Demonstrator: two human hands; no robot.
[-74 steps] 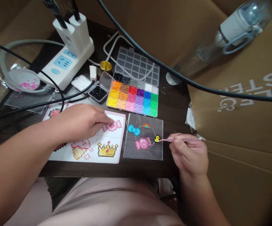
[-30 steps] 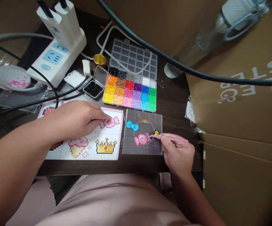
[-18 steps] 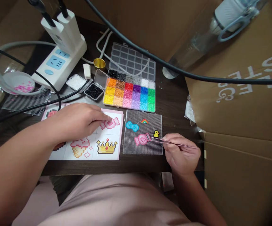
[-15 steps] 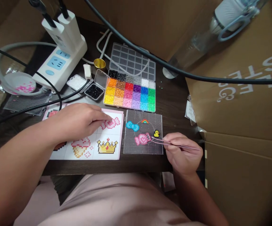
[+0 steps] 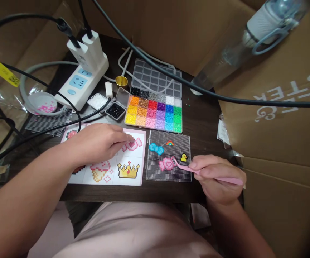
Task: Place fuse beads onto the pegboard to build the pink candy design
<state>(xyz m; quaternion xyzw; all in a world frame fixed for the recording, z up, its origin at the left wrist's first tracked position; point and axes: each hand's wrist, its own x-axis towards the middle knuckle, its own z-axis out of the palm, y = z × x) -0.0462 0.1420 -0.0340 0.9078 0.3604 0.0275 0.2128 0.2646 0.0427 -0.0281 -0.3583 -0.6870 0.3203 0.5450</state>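
Observation:
My right hand (image 5: 215,177) is closed on pink tweezers (image 5: 198,172), whose tip touches the pink bead candy (image 5: 167,164) on the clear pegboard (image 5: 157,172). A blue bow (image 5: 156,148), a small rainbow (image 5: 170,143) and a yellow duck (image 5: 183,157) also sit on that pegboard. My left hand (image 5: 97,141) rests on the pattern sheet (image 5: 128,181), its bent fingers pointing at the printed candy (image 5: 132,144); it holds nothing that I can see. A printed crown (image 5: 128,170) and ice cream (image 5: 100,170) lie below it.
An open bead box (image 5: 155,113) with several colours stands behind the pegboard. Small cases of black beads (image 5: 115,110) and white beads (image 5: 97,101), a power strip (image 5: 83,80), a dish with pink beads (image 5: 42,104), cables and cardboard boxes (image 5: 284,118) surround the dark table (image 5: 200,122).
The tweezers' tip has moved from the yellow duck left to the pink candy. My left hand has stayed on the pattern sheet. The camera has shifted slightly.

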